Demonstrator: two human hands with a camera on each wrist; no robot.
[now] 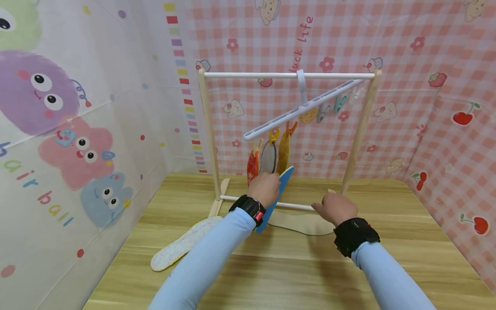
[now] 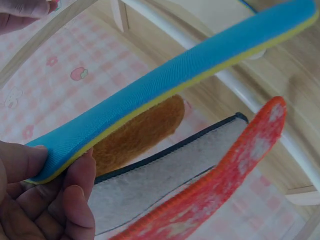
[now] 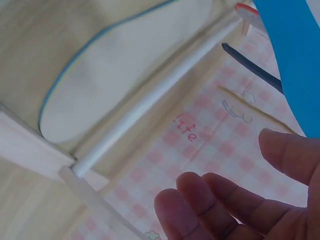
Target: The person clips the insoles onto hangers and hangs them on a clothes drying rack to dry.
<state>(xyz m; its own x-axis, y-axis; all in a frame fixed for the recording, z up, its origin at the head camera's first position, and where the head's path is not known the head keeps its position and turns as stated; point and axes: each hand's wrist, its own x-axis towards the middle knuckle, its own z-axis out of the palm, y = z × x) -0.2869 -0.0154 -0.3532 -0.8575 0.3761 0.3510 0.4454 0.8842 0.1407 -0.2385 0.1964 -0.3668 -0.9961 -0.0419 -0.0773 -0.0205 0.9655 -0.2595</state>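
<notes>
My left hand pinches one end of a blue insole with a yellow underside, thumb on the blue face. The insole slants below the low end of a tilted white hanger. Right beside it, a red insole, a grey insole and a brown insole hang from clothespins. My right hand is to the right of the blue insole, its fingers loosely bent with nothing between them. Close by, a pale insole with a blue edge lies on the table.
The hanger hooks over the top bar of a wooden rack. A grey clothespin, a teal clothespin and a white clothespin hang at its high end. Another light grey insole lies at the left of the wooden table.
</notes>
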